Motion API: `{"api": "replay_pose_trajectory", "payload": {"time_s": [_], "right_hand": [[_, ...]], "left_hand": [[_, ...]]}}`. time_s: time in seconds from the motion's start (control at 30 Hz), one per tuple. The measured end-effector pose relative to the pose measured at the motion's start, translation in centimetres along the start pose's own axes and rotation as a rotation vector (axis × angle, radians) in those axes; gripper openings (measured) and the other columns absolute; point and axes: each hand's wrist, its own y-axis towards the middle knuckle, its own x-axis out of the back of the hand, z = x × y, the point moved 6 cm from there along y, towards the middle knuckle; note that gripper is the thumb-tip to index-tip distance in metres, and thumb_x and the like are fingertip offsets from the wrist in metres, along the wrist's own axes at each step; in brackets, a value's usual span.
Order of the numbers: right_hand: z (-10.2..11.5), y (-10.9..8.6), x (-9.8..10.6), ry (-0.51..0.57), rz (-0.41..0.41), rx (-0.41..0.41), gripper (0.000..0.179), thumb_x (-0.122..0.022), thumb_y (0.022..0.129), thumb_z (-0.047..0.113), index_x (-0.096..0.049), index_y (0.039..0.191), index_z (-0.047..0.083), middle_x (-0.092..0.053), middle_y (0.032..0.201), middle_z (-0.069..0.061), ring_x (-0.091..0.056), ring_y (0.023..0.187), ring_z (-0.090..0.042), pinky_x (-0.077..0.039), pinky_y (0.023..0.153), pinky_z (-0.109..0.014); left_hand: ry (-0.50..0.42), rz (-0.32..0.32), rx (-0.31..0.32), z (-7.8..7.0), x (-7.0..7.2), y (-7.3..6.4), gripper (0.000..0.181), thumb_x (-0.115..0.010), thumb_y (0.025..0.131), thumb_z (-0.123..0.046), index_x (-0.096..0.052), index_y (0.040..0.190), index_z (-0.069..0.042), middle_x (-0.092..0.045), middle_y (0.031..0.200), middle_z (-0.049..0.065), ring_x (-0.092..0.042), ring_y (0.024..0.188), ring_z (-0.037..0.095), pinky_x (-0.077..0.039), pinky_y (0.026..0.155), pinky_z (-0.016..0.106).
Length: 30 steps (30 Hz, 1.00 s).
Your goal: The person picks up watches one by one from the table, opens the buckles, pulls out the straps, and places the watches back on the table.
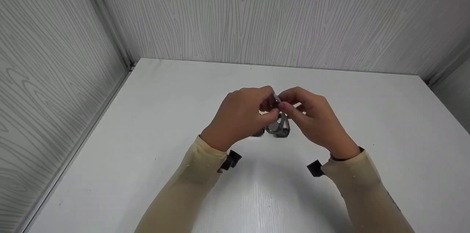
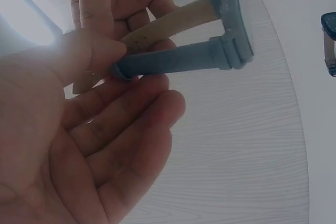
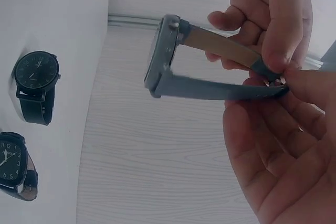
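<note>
Both hands pinch the strap of one wristwatch [image 2: 168, 60] above the white table. Its strap is blue-grey outside and tan inside, forming a loop with the case [image 3: 161, 56] at the far end from the fingers. My left hand [image 1: 244, 111] holds the strap end between thumb and fingers. Opposite it, my right hand [image 1: 315, 117] pinches the strap near the buckle [image 3: 274, 82], which the fingertips partly cover. In the right wrist view, a round black watch [image 3: 37, 72] and a squarish black watch [image 3: 10, 158] with white numerals lie on the table.
The white table [image 1: 176, 89] meets a wood-grain back panel [image 1: 238, 16] and a similar panel on the left [image 1: 47, 64]. Small black wrist mounts [image 1: 315, 168] stick out at the sleeves. The two black watches lie under the hands, partly hidden in the head view.
</note>
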Motion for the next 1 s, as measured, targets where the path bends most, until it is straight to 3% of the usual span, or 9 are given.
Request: {"api": "replay_pose_trajectory", "payload": {"time_s": [0.3, 0.53, 0.8, 1.0], "right_hand": [[0.24, 0.04, 0.27, -0.070, -0.057, 0.072, 0.010, -0.070, 0.104, 0.010, -0.074, 0.113, 0.009, -0.068, 0.105, 0.005, -0.064, 0.101, -0.013, -0.057, 0.081, -0.032], [-0.06, -0.11, 0.29, -0.110, -0.058, 0.050, 0.011, -0.070, 0.104, 0.010, -0.076, 0.113, 0.011, -0.068, 0.100, 0.007, -0.064, 0.094, -0.011, -0.055, 0.079, -0.032], [-0.08, -0.11, 0.11, -0.089, -0.048, 0.054, 0.009, -0.071, 0.102, 0.006, -0.075, 0.110, 0.008, -0.070, 0.099, 0.010, -0.065, 0.093, -0.012, -0.055, 0.078, -0.034], [-0.08, -0.07, 0.10, -0.079, -0.037, 0.043, 0.006, -0.072, 0.102, 0.009, -0.073, 0.108, 0.007, -0.072, 0.100, 0.003, -0.066, 0.092, -0.013, -0.055, 0.079, -0.031]], "left_hand": [[-0.027, -0.011, 0.007, 0.30, -0.11, 0.07, 0.006, -0.070, 0.097, -0.016, -0.073, 0.100, -0.012, -0.077, 0.085, -0.005, -0.070, 0.076, 0.005, -0.054, 0.067, 0.029], [0.018, 0.002, 0.021, 0.33, -0.29, 0.05, 0.012, -0.068, 0.100, -0.018, -0.079, 0.102, -0.012, -0.075, 0.085, -0.004, -0.067, 0.076, 0.007, -0.055, 0.068, 0.029], [-0.014, 0.021, -0.013, 0.19, -0.42, -0.18, 0.011, -0.071, 0.101, -0.021, -0.077, 0.101, -0.011, -0.074, 0.084, -0.005, -0.065, 0.076, 0.007, -0.053, 0.068, 0.028], [0.005, 0.039, -0.024, 0.11, -0.52, -0.04, 0.012, -0.074, 0.100, -0.025, -0.076, 0.100, -0.012, -0.070, 0.081, -0.005, -0.061, 0.073, 0.007, -0.051, 0.066, 0.028]]}}
